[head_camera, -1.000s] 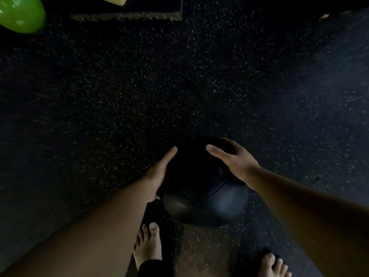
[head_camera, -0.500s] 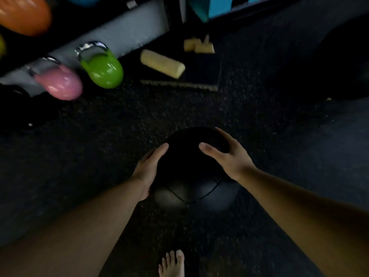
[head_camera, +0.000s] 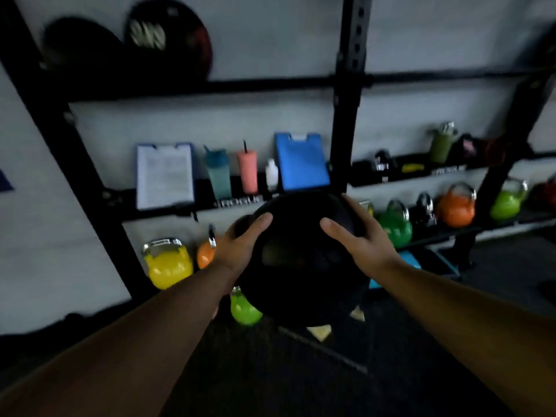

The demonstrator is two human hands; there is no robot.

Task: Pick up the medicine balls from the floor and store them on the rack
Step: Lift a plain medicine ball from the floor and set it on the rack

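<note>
A large black medicine ball is held up in front of me between both hands. My left hand presses its left side and my right hand grips its right side, fingers spread over the top. Behind it stands the black steel rack against a white wall. Two more dark medicine balls rest on the rack's top shelf at the upper left.
The middle shelf holds clipboards, shaker cups and bottles. Coloured kettlebells line the low shelf: yellow, green, orange. A green kettlebell and foam pieces lie on the dark floor below.
The ball has come up off the floor in both hands, and my view has swung up from the floor to the rack.
</note>
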